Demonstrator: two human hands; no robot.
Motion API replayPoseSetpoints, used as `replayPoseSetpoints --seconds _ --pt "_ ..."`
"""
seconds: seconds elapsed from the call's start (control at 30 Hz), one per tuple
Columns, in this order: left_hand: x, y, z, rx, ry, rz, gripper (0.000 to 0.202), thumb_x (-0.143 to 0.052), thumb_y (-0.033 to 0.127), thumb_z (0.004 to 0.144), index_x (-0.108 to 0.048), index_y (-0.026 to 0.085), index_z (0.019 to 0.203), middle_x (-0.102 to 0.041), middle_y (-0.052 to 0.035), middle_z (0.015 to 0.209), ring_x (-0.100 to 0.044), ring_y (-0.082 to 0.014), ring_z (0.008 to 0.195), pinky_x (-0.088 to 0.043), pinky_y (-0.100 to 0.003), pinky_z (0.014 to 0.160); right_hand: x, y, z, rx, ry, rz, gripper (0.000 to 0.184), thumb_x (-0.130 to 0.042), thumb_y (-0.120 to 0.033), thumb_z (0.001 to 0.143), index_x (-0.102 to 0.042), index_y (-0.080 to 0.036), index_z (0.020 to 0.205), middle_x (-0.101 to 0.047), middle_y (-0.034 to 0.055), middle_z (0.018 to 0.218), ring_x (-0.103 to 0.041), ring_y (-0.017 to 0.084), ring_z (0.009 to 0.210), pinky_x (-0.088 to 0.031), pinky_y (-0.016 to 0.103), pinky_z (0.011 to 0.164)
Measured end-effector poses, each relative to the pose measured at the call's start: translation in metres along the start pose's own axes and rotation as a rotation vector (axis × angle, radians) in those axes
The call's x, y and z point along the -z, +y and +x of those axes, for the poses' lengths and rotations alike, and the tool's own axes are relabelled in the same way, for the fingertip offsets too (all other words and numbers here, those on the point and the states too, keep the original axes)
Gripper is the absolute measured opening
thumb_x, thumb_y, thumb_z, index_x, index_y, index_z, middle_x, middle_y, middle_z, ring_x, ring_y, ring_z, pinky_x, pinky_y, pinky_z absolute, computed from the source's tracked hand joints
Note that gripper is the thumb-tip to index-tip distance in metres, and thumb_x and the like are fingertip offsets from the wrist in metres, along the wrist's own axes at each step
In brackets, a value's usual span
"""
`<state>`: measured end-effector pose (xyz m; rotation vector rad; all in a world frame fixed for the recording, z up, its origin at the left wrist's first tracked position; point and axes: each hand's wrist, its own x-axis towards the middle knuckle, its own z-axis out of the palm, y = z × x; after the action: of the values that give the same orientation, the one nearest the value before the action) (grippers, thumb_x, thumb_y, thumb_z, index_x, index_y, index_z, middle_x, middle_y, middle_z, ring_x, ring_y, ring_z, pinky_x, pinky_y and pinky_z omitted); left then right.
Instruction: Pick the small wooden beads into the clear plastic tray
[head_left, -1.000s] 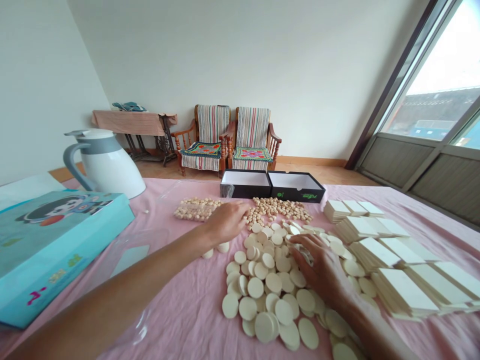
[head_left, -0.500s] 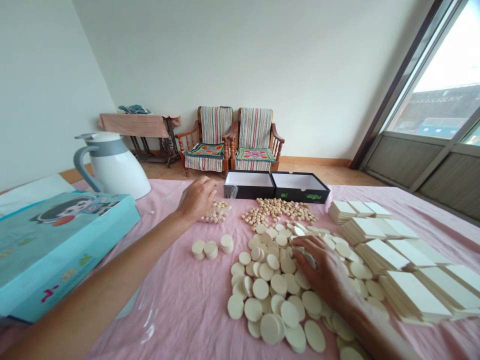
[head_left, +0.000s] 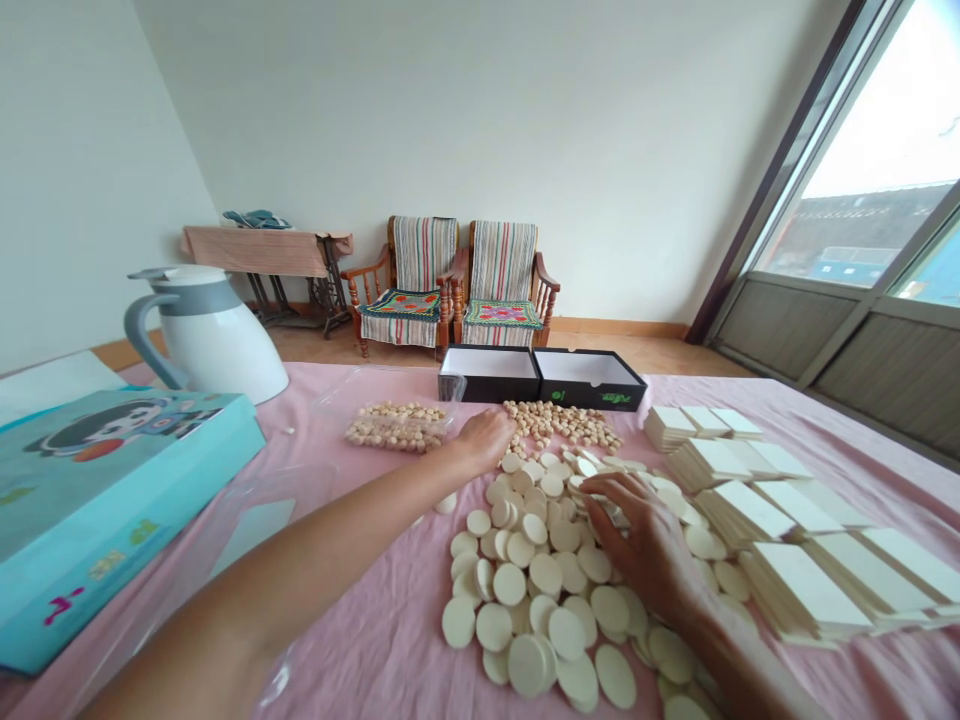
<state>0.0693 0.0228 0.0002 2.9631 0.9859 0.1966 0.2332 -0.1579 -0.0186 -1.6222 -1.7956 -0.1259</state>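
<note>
My left hand (head_left: 486, 440) is at the left edge of a pile of small round wooden beads (head_left: 566, 424), its fingers curled together. Whatever they hold is hidden. A clear plastic box (head_left: 452, 392) lies to its left with more such beads (head_left: 394, 428) in it. My right hand (head_left: 641, 525) rests on a broad heap of pale wooden discs (head_left: 546, 573), its fingers stretched out and a little bent over them. Behind my left wrist a small disc stack (head_left: 446, 503) shows in part.
Black open boxes (head_left: 489, 388) with white insides stand behind the beads. Stacks of pale rectangular pieces (head_left: 814, 580) line the right side. At left are a light-blue box (head_left: 150, 500), a white jug (head_left: 225, 340) and a clear plastic lid or tray (head_left: 259, 515). Pink cloth (head_left: 390, 640) covers the table.
My left hand has moved right, from over the plastic box to the edge of the bead pile. The beads in the box now show. My right hand stays on the discs.
</note>
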Motion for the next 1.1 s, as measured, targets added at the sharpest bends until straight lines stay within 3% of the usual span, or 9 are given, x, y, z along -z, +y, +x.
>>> replayPoseSetpoints --seconds 0.2,0.33,0.47,0.53,0.67,0.77,0.83,0.93,1.1 --pt "0.008 0.007 -0.011 0.006 0.041 0.088 0.021 -0.042 0.006 0.083 -0.061 0.013 0.089 -0.063 -0.0130 0.095 -0.060 -0.0245 0.094 -0.048 -0.033 0.075 0.000 0.003 0.000 -0.012 -0.010 0.000 0.020 -0.046 -0.029 0.089 -0.065 -0.021 0.093 -0.066 0.0058 0.097 -0.058 0.020 0.093 -0.047 0.033 0.080" --pt "0.030 0.002 -0.035 -0.041 0.211 0.158 0.017 -0.043 0.009 0.084 -0.058 0.016 0.090 -0.061 -0.0078 0.092 -0.058 -0.0214 0.089 -0.047 -0.031 0.075 0.001 0.001 0.000 -0.017 -0.015 0.001 0.020 -0.046 -0.029 0.090 -0.064 -0.021 0.093 -0.066 0.0060 0.097 -0.059 0.020 0.094 -0.047 0.033 0.081" --pt "0.060 -0.028 -0.059 0.062 0.407 0.153 0.016 -0.042 0.016 0.088 -0.058 0.019 0.090 -0.061 -0.0044 0.088 -0.058 -0.0188 0.085 -0.045 -0.028 0.075 -0.001 0.000 -0.001 -0.012 -0.022 -0.004 0.020 -0.046 -0.028 0.090 -0.065 -0.021 0.094 -0.066 0.0056 0.098 -0.059 0.020 0.093 -0.047 0.032 0.080" --pt "0.071 -0.051 -0.068 0.152 0.436 0.180 0.016 -0.044 0.017 0.086 -0.059 0.019 0.090 -0.063 -0.0036 0.088 -0.059 -0.0189 0.082 -0.045 -0.028 0.072 -0.002 0.001 -0.001 0.004 -0.020 -0.004 0.021 -0.046 -0.028 0.089 -0.065 -0.021 0.094 -0.066 0.0057 0.098 -0.059 0.020 0.094 -0.047 0.032 0.080" --pt "0.078 -0.096 -0.081 0.333 0.417 0.239 0.018 -0.048 0.019 0.083 -0.063 0.018 0.092 -0.066 -0.0051 0.090 -0.062 -0.0218 0.083 -0.045 -0.030 0.069 -0.004 0.002 -0.002 0.025 -0.004 -0.004 0.020 -0.047 -0.028 0.089 -0.066 -0.022 0.093 -0.067 0.0051 0.097 -0.059 0.020 0.092 -0.048 0.032 0.079" --pt "0.075 -0.106 -0.086 0.347 0.462 0.225 0.025 -0.050 0.017 0.081 -0.064 0.017 0.101 -0.066 -0.0069 0.098 -0.062 -0.0228 0.088 -0.046 -0.031 0.074 -0.005 0.002 -0.002 0.025 0.000 -0.006 0.020 -0.047 -0.029 0.089 -0.066 -0.022 0.093 -0.067 0.0048 0.096 -0.060 0.019 0.091 -0.048 0.031 0.078" --pt "0.073 -0.099 -0.085 0.301 0.516 0.189 0.024 -0.048 0.017 0.083 -0.063 0.016 0.101 -0.066 -0.0071 0.097 -0.062 -0.0215 0.088 -0.046 -0.031 0.076 -0.005 0.002 -0.002 0.031 -0.002 -0.006 0.020 -0.047 -0.029 0.089 -0.065 -0.022 0.093 -0.067 0.0050 0.096 -0.059 0.020 0.091 -0.048 0.032 0.078" --pt "0.068 -0.070 -0.078 0.160 0.529 0.119 0.021 -0.044 0.019 0.088 -0.063 0.016 0.095 -0.066 -0.0059 0.091 -0.062 -0.0189 0.086 -0.047 -0.029 0.076 -0.005 0.002 -0.003 0.035 -0.006 -0.002 0.020 -0.046 -0.029 0.089 -0.065 -0.022 0.092 -0.067 0.0052 0.096 -0.059 0.020 0.092 -0.048 0.032 0.079" --pt "0.048 -0.018 -0.058 -0.070 0.205 0.096 0.023 -0.040 0.013 0.089 -0.062 0.016 0.093 -0.066 -0.0058 0.090 -0.062 -0.0167 0.084 -0.047 -0.026 0.074 -0.004 0.003 -0.003 0.036 -0.014 0.004 0.020 -0.046 -0.028 0.089 -0.065 -0.022 0.093 -0.066 0.0051 0.096 -0.059 0.020 0.091 -0.048 0.032 0.080"
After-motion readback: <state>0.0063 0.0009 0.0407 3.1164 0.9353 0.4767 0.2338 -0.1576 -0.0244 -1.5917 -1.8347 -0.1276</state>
